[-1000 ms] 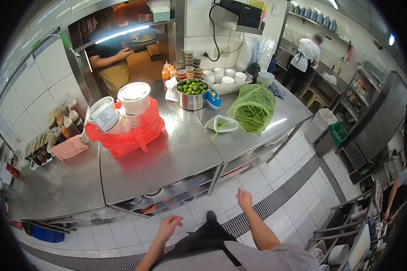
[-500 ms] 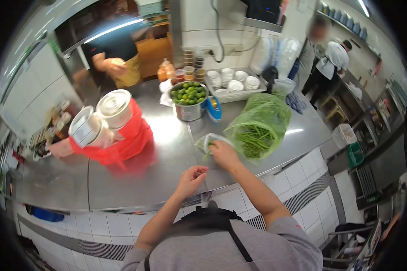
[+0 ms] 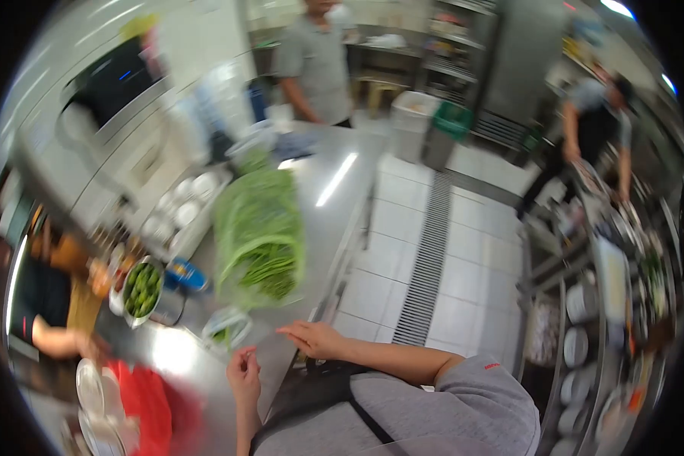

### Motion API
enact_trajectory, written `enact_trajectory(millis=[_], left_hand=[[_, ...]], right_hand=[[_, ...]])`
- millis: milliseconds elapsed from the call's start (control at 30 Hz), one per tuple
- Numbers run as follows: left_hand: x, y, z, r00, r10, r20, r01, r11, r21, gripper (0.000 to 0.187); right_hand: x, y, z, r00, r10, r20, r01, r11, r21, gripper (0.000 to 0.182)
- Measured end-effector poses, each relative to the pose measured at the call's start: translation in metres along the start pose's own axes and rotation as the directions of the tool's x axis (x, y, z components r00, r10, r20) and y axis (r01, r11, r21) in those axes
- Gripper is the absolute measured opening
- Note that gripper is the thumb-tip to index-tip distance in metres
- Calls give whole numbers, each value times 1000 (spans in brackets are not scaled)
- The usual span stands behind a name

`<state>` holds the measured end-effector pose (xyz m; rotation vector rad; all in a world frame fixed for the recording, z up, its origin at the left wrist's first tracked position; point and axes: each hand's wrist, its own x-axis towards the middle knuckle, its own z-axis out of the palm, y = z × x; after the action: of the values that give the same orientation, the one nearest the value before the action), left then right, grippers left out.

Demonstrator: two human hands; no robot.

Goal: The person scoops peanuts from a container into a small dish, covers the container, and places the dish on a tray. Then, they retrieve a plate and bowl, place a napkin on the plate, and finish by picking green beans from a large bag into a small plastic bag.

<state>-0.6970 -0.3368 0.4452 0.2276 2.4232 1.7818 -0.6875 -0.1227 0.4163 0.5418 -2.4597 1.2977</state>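
Observation:
My right hand [image 3: 311, 339] is held over the counter's front edge, its fingers stretched out and nothing visible in them. To its left, my left hand [image 3: 243, 368] is raised with loosely curled fingers, apparently with nothing in them. Just beyond both hands, a small clear plastic bag [image 3: 239, 322] with green pieces in it lies on the steel counter [image 3: 333, 156]; neither hand touches it. Farther back sits a large green plastic bag [image 3: 260, 209], its mouth towards me, with long green beans [image 3: 270, 267] showing inside.
Left are a pot of green limes [image 3: 142, 289], a blue-and-white container [image 3: 186, 275], a tray of white cups [image 3: 182, 201] and a red bag [image 3: 146, 403] beside white tubs [image 3: 99, 387]. One person [image 3: 311, 64] stands beyond the counter, another [image 3: 593, 121] works right. A floor drain [image 3: 425, 266] runs alongside.
The view has swung right. My right hand has let go of the green pieces at the small bag and drawn back. A person at the left has reached towards the red bag.

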Motion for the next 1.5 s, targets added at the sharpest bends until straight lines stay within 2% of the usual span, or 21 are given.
enact_trajectory(millis=[133,200,333,467,633,700,800,900,933,967,1033,1100,1133,1200,1233,1267,1300,1333,1367,1433,1500], left_hand=[[15,-3,25,984,119,133,-114,992,-49,18],[15,1,35,978,177,111,-156,972,-178,17],[-1,10,44,907,82,412,-31,991,-129,13],[-33,6,88,817,85,571,21,984,-177,12],[-69,12,138,688,67,723,43,990,-133,18],[-70,6,157,640,189,744,-153,981,-117,20],[-61,33,171,702,196,684,-104,979,-174,20],[-46,49,168,727,298,619,-124,943,-309,20],[-48,52,158,769,270,579,-109,948,-298,20],[-49,56,145,776,315,547,-200,945,-260,21],[-38,47,110,817,340,466,-281,940,-192,22],[-29,20,70,880,411,238,-422,906,-5,23],[-21,9,49,873,486,43,-484,851,205,23],[2,-4,6,765,601,-233,-423,741,521,25],[12,-8,-15,704,629,-330,-350,712,609,26],[23,-22,-31,703,624,-341,-325,709,626,26],[35,-43,-43,814,490,-314,-253,784,568,26],[42,-57,-53,898,345,-274,-170,845,507,26],[45,-61,-58,892,348,-287,-162,842,515,26],[51,-58,-60,953,122,-278,-28,947,320,26],[52,-45,-60,933,199,-300,-83,930,359,26]], right_hand=[[-44,-5,-30,976,119,-181,-138,985,-99,25],[-71,-22,-38,928,255,-273,-270,963,-20,22],[-135,-47,-40,823,349,-447,-397,918,-13,18],[-197,-75,-32,726,464,-508,-544,839,-12,17],[-261,-75,-25,612,629,-479,-704,710,33,17],[-287,-65,-28,578,678,-455,-757,654,13,16],[-336,-35,-30,495,788,-366,-857,513,-54,20],[-407,0,-27,279,945,-168,-954,252,-166,28],[-452,25,-13,328,932,-155,-899,257,-355,30],[-476,41,-13,327,940,99,-728,317,-608,33],[-432,12,-32,335,932,142,-749,354,-560,34],[-377,-1,-34,319,944,86,-839,323,-438,36],[-347,5,-31,326,945,28,-866,311,-391,38],[-269,5,-19,666,721,-191,-730,578,-364,32],[-217,-7,-13,726,648,-228,-677,617,-402,24],[-166,-24,-8,784,582,-218,-620,713,-327,19],[-123,-27,4,932,255,-257,-324,904,-279,15],[-84,-36,14,966,198,-166,-240,924,-299,19],[-47,-46,25,987,149,-57,-160,933,-322,18],[15,-54,52,995,-71,67,92,917,-389,19],[63,-52,81,973,-187,133,227,868,-441,20]])
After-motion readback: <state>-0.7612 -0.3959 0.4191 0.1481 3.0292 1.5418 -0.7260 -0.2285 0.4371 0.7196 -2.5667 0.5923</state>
